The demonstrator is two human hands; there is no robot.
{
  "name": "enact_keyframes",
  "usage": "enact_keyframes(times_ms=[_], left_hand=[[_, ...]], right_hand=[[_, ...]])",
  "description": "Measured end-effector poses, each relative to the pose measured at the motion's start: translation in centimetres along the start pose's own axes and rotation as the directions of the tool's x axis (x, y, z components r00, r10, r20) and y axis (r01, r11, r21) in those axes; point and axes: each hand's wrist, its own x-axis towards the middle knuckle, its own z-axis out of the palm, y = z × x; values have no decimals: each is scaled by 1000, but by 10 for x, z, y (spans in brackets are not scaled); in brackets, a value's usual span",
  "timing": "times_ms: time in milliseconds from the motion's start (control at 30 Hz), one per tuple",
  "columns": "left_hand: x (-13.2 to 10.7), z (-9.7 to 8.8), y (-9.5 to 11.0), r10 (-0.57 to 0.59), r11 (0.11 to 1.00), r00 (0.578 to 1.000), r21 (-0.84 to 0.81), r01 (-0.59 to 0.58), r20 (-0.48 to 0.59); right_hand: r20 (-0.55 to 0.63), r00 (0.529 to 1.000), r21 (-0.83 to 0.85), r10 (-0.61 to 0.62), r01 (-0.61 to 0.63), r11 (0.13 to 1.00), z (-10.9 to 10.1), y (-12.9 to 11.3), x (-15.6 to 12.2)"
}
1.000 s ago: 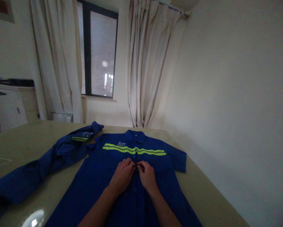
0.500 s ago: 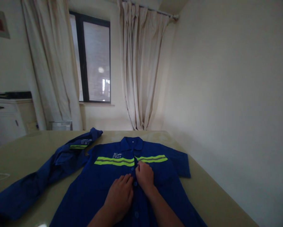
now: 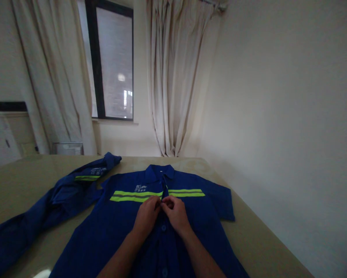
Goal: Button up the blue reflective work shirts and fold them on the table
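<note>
A blue short-sleeved work shirt (image 3: 127, 224) lies front up on the table, its collar pointing away from me. Yellow-green reflective bands cross its chest, and a white logo sits above the band on the left. My left hand (image 3: 148, 212) and my right hand (image 3: 175, 210) meet at the front placket, just at the band. Both pinch the shirt's front edges, fingertips close together. Whatever button lies between them is hidden by the fingers. Below the hands, a button (image 3: 163, 228) shows on the placket, with another near the bottom of the view.
A second blue garment (image 3: 46, 208) with a similar band and logo lies rumpled on the left of the greenish table (image 3: 263, 235). A wall (image 3: 291, 116) runs along the right side. Behind stand curtains (image 3: 176, 85), a window (image 3: 115, 61) and a white cabinet (image 3: 2, 135).
My left hand has moved up the placket from lower on the shirt to join my right hand. The fingertips of both hands have come together at the chest band. The view has shifted slightly.
</note>
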Motion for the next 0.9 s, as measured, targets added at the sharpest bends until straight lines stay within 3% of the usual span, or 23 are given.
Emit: enact_keyframes(times_ms=[133,267,533,767,900], left_hand=[[4,-1,-6,9,996,1000,-88,-8,12],[4,-4,-10,34,989,999,-142,-30,27],[-5,-5,2,68,998,998,-9,-68,12],[-7,0,6,80,995,997,56,-81,6],[-6,0,6,90,996,996,27,-90,12]], right_hand=[[-24,997,-129,69,-72,989,2,-6,-1],[-23,999,-212,48,-52,976,2,-3,-3],[-22,1000,-100,1,-3,995,4,1,-3],[7,998,-24,60,-60,998,0,2,0],[85,991,39,101,-105,994,2,5,1]])
